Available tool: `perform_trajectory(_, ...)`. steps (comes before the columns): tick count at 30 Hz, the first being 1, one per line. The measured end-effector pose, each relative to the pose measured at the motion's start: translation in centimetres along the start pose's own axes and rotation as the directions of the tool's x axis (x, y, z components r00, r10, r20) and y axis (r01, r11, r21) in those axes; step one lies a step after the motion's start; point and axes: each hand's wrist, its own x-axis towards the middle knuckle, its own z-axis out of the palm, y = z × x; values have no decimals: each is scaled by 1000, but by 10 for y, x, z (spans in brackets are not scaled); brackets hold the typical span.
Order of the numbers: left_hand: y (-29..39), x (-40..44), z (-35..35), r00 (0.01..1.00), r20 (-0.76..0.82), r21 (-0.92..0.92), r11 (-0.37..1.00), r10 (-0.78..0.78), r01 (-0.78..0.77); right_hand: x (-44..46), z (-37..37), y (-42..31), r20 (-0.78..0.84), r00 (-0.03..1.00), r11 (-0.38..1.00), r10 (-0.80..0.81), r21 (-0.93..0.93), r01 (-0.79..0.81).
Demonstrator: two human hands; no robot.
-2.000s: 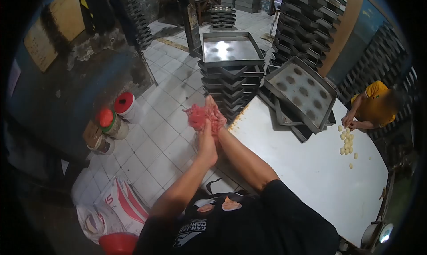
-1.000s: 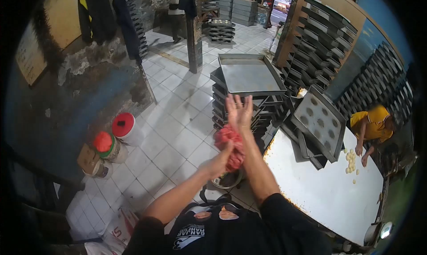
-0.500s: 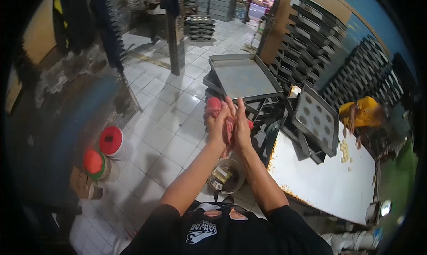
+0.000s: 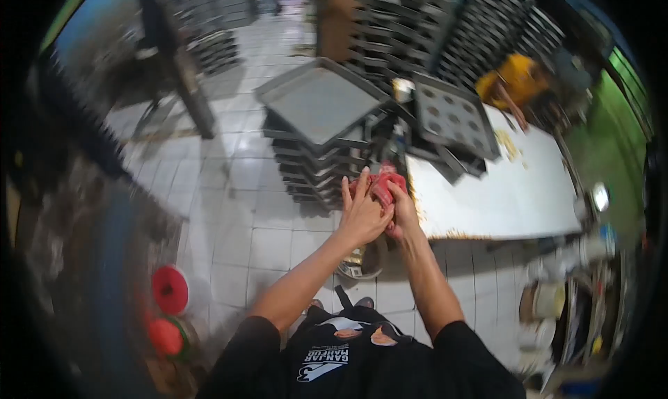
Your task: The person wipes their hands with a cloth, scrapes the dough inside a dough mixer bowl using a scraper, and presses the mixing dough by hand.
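A crumpled red cloth is bunched between my two hands, in front of my body. My right hand is closed around it, thumb on top. My left hand lies against the cloth with its back up, its visible fingers stretched out and apart; the cloth covers part of it. Below the hands, on the floor, stands a round bucket with a yellowish packet in it, partly hidden by my left wrist.
A stack of metal trays stands ahead. On the right, a white table holds a tray with round hollows and small pale dough pieces. A person in yellow sits at its far side. Red-topped tubs stand at left.
My view has turned to the right. The hands have gone from pressing the cloth between facing palms to the right gripping it against the left, whose fingers are now spread.
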Motion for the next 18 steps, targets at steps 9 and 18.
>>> perform_trajectory(9,90,48,53,995,8,-248,964,101,-95,-120,-38,-107,-409,783,877,-469,-112,467)
perform_trajectory(18,321,65,105,641,215,-176,675,737,-717,-184,-257,-214,-555,483,734,-678,-542,408)
